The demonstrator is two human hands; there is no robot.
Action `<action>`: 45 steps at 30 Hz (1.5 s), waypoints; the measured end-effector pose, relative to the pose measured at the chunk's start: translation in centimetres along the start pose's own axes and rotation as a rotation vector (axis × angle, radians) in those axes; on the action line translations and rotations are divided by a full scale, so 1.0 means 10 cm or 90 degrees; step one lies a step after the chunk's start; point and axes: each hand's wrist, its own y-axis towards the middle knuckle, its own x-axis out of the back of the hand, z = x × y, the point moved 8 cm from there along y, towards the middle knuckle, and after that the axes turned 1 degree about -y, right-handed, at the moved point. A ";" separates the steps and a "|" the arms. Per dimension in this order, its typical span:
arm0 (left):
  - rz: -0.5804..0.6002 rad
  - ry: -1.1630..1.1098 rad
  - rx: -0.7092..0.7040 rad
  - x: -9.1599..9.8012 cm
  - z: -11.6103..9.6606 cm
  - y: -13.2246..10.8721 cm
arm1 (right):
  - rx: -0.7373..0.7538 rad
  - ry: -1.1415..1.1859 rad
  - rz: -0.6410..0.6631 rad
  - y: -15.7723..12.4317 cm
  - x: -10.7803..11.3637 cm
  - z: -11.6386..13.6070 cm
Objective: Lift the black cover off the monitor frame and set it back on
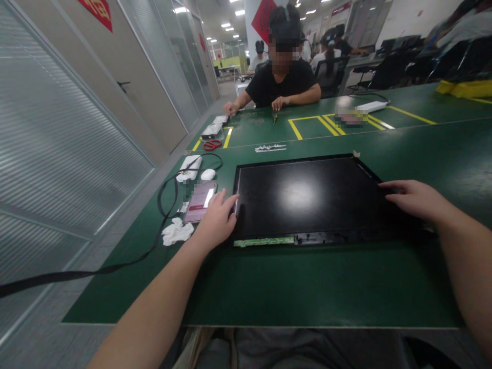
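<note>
A black flat display panel (307, 197) lies face up on the green table mat (307, 287), with a thin green circuit strip (265, 241) along its near edge. My left hand (217, 220) rests at the panel's left edge, fingers stretched out and touching the rim. My right hand (417, 200) lies flat on the panel's right edge, fingers extended. Neither hand grips anything.
Left of the panel lie a phone (200, 201), a white crumpled cloth (177, 231), a white mouse (208, 174) and a black strap (165, 205). Red scissors (212, 145) lie farther back. A person in black (282, 82) sits across the table. Small white parts (270, 148) lie beyond the panel.
</note>
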 end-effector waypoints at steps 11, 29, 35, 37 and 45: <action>0.082 -0.117 0.064 -0.10 -0.01 0.00 | 0.021 -0.009 -0.009 0.01 -0.01 0.03; -0.112 -0.807 0.370 -0.07 0.13 -0.06 | 0.002 -0.002 -0.020 -0.02 0.03 -0.01; -0.128 -0.874 0.510 -0.20 0.19 -0.12 | -0.026 -0.001 -0.006 -0.10 0.07 0.05; -0.109 -0.890 0.533 -0.25 0.20 -0.13 | -0.025 0.003 -0.007 -0.09 0.07 0.04; -0.078 -0.915 0.509 -0.22 0.14 -0.12 | -0.024 0.026 -0.021 -0.09 0.09 0.01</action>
